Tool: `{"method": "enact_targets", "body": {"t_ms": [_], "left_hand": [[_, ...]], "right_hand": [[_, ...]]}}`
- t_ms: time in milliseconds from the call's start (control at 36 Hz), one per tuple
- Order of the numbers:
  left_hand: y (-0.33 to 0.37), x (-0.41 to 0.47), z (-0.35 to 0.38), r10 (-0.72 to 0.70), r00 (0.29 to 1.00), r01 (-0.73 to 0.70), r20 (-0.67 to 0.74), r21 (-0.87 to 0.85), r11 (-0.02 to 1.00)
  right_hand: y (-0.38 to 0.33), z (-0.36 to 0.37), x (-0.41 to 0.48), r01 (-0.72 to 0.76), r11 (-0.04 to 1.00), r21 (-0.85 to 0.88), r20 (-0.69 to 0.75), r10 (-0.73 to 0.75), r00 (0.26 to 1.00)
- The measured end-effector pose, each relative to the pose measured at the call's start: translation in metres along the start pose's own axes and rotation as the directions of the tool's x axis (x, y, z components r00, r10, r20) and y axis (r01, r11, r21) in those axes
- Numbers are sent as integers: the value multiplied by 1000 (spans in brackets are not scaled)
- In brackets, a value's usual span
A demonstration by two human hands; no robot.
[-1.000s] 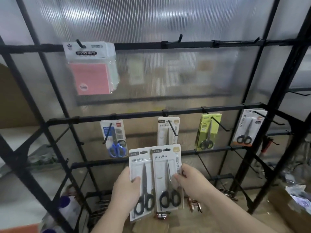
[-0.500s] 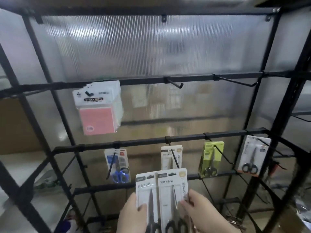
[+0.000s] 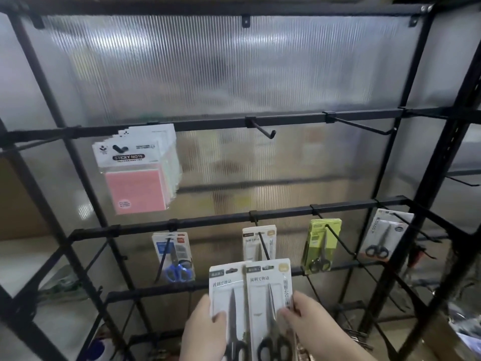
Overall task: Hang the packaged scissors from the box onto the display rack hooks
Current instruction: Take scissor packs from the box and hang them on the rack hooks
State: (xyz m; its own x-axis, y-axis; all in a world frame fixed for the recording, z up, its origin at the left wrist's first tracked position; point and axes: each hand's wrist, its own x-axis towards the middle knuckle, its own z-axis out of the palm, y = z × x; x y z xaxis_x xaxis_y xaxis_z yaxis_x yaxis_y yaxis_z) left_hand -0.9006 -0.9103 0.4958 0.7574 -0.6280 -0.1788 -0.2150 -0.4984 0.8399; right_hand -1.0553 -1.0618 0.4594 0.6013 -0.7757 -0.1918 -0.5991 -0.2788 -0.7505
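Rack first: the display rack (image 3: pixel 426 178) fills our view, and its middle rail (image 3: pixel 208 221) carries four hooks, each already holding scissors. Lower down, in front of the rack, we hold two more packs side by side, their edges overlapping. Our left grip (image 3: pixel 203 334) pinches the left pack (image 3: pixel 226 290), thumb across its face. Our right grip (image 3: pixel 309 321) does the same on the right pack (image 3: pixel 268 285).

Both packs stand upright, with the long axis vertical, the handles down by our grips and the blades pointing up. That puts each hang slot at the top edge, well away from where we hold. The matching white pack (image 3: pixel 251 246) hangs on the hook (image 3: pixel 264 246) directly above. The hook's tip slopes down towards us and ends just over the right pack's hang slot (image 3: pixel 268 268).

We judge the right grip to be nearer, so that pack probably goes on first. It needs lifting until the slot meets the tip, then pushing back along the prong.
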Motion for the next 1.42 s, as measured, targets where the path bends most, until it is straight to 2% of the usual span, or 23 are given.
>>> {"method": "enact_targets", "body": {"t_ms": [333, 806, 1417], "left_hand": [[-9, 10, -6, -40, 998, 39, -50, -23, 999], [-15, 25, -12, -64, 998, 64, -22, -12, 998], [-33, 37, -20, -86, 996, 84, -38, -49, 995]], "right_hand": [[3, 2, 8, -55, 998, 1, 11, 55, 998], [-5, 8, 58, -64, 998, -3, 13, 65, 998], [-10, 16, 134, -80, 988, -130, -42, 76, 996]]}}
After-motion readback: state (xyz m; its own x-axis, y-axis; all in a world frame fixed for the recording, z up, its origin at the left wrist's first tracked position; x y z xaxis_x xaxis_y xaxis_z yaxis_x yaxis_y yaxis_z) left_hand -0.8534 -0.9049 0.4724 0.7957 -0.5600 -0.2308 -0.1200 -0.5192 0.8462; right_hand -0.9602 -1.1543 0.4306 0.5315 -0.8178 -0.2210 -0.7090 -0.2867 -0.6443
